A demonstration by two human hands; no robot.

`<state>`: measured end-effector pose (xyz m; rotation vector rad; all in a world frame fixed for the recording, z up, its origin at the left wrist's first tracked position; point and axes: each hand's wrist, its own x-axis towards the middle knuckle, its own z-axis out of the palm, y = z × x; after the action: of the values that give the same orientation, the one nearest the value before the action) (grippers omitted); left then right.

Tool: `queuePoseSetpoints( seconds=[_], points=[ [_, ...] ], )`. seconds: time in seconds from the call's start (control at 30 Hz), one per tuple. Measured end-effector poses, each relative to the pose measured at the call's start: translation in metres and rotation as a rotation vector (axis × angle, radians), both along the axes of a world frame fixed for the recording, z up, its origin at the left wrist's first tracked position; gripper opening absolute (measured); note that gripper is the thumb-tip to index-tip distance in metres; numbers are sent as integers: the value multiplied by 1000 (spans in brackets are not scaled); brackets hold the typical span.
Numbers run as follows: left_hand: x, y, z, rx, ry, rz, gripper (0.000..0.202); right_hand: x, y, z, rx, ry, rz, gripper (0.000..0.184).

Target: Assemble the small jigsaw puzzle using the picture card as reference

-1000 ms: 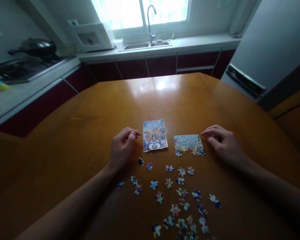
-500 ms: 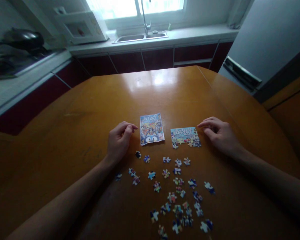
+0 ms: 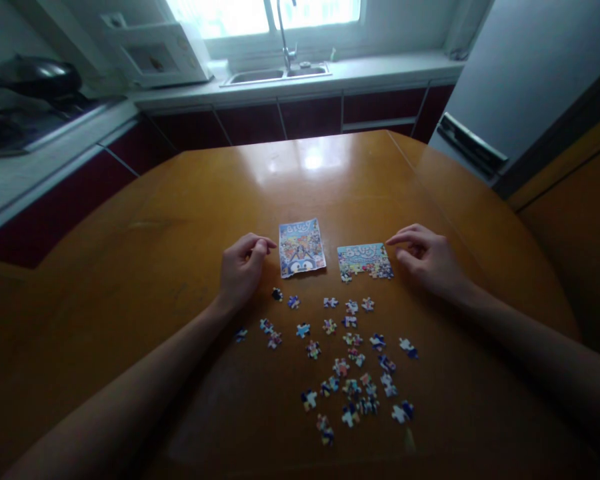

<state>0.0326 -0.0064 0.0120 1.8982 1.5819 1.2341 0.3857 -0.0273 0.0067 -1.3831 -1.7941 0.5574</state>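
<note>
A partly joined jigsaw puzzle (image 3: pixel 364 257) lies flat on the table, its top rows together and its lower edge ragged. My right hand (image 3: pixel 426 259) rests at its right side, index finger stretched to its upper right corner, thumb apart, holding nothing. Left of the puzzle is a creased picture sheet (image 3: pixel 303 248) with similar lettering and a blue cartoon face. Beside its left edge sits my left hand (image 3: pixel 243 265), loosely curled with the thumb against the fingers and the index tip near the paper. Nothing shows in it. Several loose puzzle pieces (image 3: pixel 314 349) are scattered nearer me.
The wooden table (image 3: pixel 170 220) has a glossy top with window glare at its far end. Beyond it are a counter with a sink (image 3: pixel 260 77), a microwave (image 3: pixel 155 57) and a stove with a pan (image 3: pixel 40 77). A fridge (image 3: pixel 525 80) stands at right.
The view has shifted slightly, so the sheet, puzzle and pieces appear higher in the picture. Both hands keep their places beside the sheet and the puzzle.
</note>
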Motion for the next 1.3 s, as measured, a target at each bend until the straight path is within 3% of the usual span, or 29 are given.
queuePoseSetpoints(
  seconds=[0.3, 0.5, 0.6, 0.8, 0.87, 1.1, 1.3],
  points=[
    [-1, 1, -2, 26, -20, -20, 27, -16, -23, 8, 87, -141, 392, 11],
    [-2, 3, -5, 17, -17, -8, 27, -20, -29, 10, 59, -203, 513, 8],
    [-2, 3, -4, 19, -16, -13, 27, -19, -27, 9, 73, -222, 466, 10],
    [2, 1, 2, 2, 2, 10, 28, -9, -18, 7, 111, -148, 94, 14],
    [1, 1, 2, 2, 4, 7, 28, -7, -17, 7, 111, -143, 93, 14],
    [-2, 2, -3, 12, -13, -9, 27, -16, -29, 12, 60, -219, 523, 13],
    [-1, 2, -2, 14, -1, -6, 28, -16, -29, 10, 32, -289, 622, 16]
  ],
)
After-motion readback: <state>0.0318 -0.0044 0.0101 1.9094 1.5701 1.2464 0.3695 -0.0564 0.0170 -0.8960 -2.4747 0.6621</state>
